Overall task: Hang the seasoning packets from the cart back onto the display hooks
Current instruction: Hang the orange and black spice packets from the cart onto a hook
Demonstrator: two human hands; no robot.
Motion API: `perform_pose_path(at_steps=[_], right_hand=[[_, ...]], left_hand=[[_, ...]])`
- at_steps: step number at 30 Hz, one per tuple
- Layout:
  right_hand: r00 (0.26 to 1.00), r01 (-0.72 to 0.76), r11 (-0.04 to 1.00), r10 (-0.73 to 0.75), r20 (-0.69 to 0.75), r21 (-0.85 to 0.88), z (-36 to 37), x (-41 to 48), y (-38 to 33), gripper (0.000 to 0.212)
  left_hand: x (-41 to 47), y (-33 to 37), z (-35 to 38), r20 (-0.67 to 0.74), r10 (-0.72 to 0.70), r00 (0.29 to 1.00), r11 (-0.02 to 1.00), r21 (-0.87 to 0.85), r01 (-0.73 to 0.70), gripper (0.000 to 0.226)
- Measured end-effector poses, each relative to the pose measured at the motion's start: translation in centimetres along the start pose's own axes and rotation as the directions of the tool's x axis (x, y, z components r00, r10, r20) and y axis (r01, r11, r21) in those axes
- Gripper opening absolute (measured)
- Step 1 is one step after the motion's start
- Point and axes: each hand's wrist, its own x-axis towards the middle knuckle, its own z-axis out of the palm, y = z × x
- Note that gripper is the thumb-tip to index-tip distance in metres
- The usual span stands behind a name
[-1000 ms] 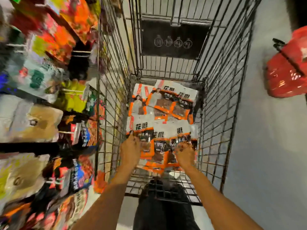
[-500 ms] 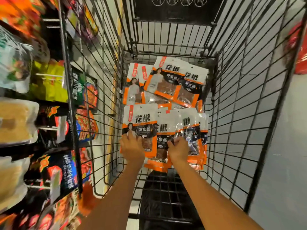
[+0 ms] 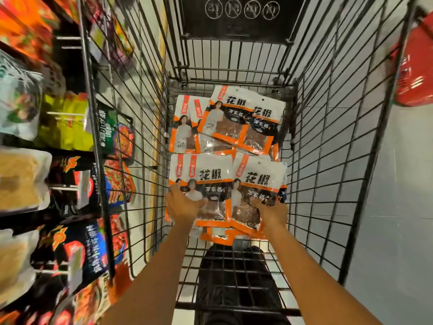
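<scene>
Both my hands reach down into the black wire cart (image 3: 328, 141). My left hand (image 3: 181, 205) grips the lower left of a white-and-orange seasoning packet (image 3: 206, 174), which seems to have another behind it. My right hand (image 3: 271, 211) grips the lower right of a second packet (image 3: 257, 181) beside it. Both held packets are raised off the cart floor. More of the same packets (image 3: 234, 118) lie loose in the far end of the cart, overlapping one another. Display hooks (image 3: 63, 113) stick out among hanging packets on the rack at my left.
The rack at my left is crowded with hanging bags: yellow-green ones (image 3: 65, 123), dark ones with red print (image 3: 82, 249), pale ones (image 3: 21, 179). A red shopping basket (image 3: 414, 66) sits on the grey floor at the right. A black sign panel (image 3: 239, 17) covers the cart's far end.
The view has tipped down and closer into the cart. Both hands have closed on the near packets, spread them apart and lifted them slightly.
</scene>
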Motion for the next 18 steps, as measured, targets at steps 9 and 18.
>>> perform_pose_path(at_steps=[9,18], right_hand=[[0.992,0.050,0.991,-0.063,0.109,0.120,-1.8,-2.2,-1.0,0.027],[0.896,0.422,0.905,-0.425,0.128,0.052,-7.2,-8.9,-7.1,0.011]], left_hand=[[-0.5,1.9,-2.7,0.154,-0.151,0.977,0.886,-0.417,0.203,0.052],[-8.7,5.4,-9.6,0.011,0.064,0.998,0.847,-0.529,-0.049,0.049]])
